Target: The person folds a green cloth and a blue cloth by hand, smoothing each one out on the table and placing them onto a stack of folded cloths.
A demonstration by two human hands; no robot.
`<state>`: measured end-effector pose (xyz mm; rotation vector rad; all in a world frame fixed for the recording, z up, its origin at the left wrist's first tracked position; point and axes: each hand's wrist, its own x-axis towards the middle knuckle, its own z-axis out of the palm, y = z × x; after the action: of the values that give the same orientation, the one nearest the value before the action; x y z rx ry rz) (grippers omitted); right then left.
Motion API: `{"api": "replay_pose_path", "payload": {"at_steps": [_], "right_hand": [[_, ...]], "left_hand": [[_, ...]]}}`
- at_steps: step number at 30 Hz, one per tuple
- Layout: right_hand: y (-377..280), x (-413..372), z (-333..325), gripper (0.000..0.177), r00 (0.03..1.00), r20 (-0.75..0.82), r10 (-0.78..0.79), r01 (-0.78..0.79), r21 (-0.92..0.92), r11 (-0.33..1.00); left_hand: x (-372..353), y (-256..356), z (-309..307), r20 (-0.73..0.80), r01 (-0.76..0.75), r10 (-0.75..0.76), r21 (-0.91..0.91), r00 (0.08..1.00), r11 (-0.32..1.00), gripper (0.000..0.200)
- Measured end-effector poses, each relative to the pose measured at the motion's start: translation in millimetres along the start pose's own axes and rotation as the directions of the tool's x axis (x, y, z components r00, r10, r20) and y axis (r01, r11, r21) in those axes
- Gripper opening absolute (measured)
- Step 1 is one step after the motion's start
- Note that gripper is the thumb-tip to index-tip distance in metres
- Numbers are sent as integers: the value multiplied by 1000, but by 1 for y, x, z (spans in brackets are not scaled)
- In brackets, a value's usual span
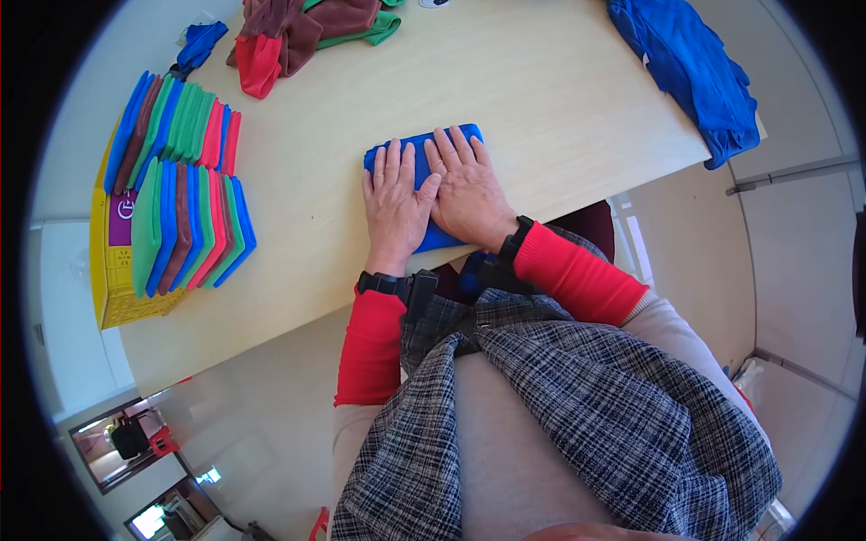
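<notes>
A folded blue cloth (439, 236) lies flat on the table near its front edge. Both palms press down on it. My left hand (395, 203) covers its left part, fingers stretched toward the far side. Across the right part rests my right hand (469, 191), its fingers also extended and slightly spread. The two hands touch at the left thumb, and they hide much of the cloth. Neither hand grips anything.
On the left, a yellow basket (115, 293) stands by two rows of folded green, blue, brown and red cloths (185, 225). Loose brown, red and green cloths (302, 36) lie at the back. A crumpled blue cloth (695, 72) hangs over the table's (307, 180) right edge.
</notes>
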<state>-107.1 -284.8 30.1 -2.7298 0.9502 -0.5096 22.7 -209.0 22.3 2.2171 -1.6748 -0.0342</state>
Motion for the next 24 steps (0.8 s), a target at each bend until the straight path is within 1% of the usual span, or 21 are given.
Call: {"api": "replay_pose_path", "payload": {"at_steps": [3, 12, 16, 19, 20, 23, 24], "right_hand": [[2, -1, 0, 66, 1000, 1, -2, 2, -17, 1000], [2, -6, 1, 66, 999, -48, -10, 10, -7, 1000], [4, -7, 2, 65, 996, -77, -33, 32, -19, 999], [7, -9, -2, 66, 996, -76, -48, 46, -28, 999], [7, -10, -3, 66, 996, -76, -50, 48, -28, 998], [6, -11, -4, 68, 996, -68, -54, 53, -20, 998], [5, -12, -3, 68, 995, -72, -66, 63, -39, 997]], "left_hand": [[1, 2, 0, -53, -13, 12, -15, 999, 1000, 71], [-3, 5, 0, -86, 15, -17, -17, 996, 1000, 71], [-9, 6, -3, -99, 31, -30, 8, 995, 999, 72], [-22, 10, -9, -78, 53, -45, 100, 996, 994, 73], [-28, 12, -10, -77, 48, -40, 103, 996, 994, 73], [-46, 22, -8, -80, -29, 32, 39, 996, 999, 74], [-50, 22, -8, -73, -26, 29, 39, 997, 999, 74]]}}
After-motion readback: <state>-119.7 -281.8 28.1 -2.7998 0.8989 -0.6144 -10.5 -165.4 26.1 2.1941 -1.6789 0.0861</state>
